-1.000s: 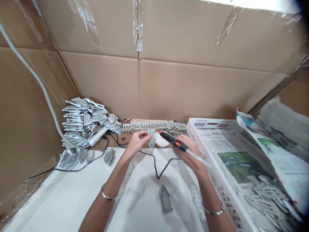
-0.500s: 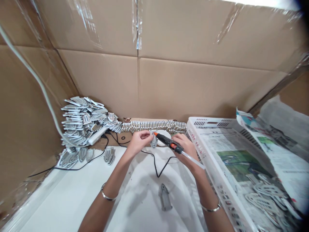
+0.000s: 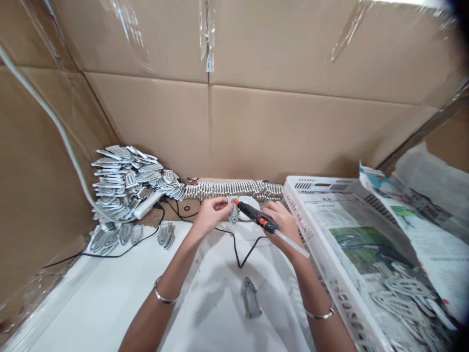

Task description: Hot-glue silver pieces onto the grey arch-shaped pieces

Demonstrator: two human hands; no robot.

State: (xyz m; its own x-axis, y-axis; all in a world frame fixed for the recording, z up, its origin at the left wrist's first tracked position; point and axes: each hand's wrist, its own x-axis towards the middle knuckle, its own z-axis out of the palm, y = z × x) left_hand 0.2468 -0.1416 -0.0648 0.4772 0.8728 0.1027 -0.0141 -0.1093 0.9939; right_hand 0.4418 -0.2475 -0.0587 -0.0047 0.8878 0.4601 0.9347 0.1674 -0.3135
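My left hand (image 3: 211,215) pinches a small grey-and-white shield-shaped piece (image 3: 233,212) by its edge. My right hand (image 3: 285,226) grips a black hot glue gun (image 3: 254,213) with an orange tip. Its nozzle sits at the top of the piece, touching it or very close. A clear glue stick (image 3: 292,243) juts out from the rear of the gun. Both hands are raised above the white-covered table (image 3: 110,293), and a black cord (image 3: 240,252) loops below them.
A heap of similar pieces (image 3: 126,181) and a long packed row of them (image 3: 232,190) lie against cardboard walls (image 3: 208,127). A white plastic crate (image 3: 322,185) lined with newspaper holds more pieces. One grey piece (image 3: 250,298) lies on the table.
The glue gun's nozzle has moved left, closer to the piece, and my left hand has shifted slightly right. The whole view has tilted slightly.
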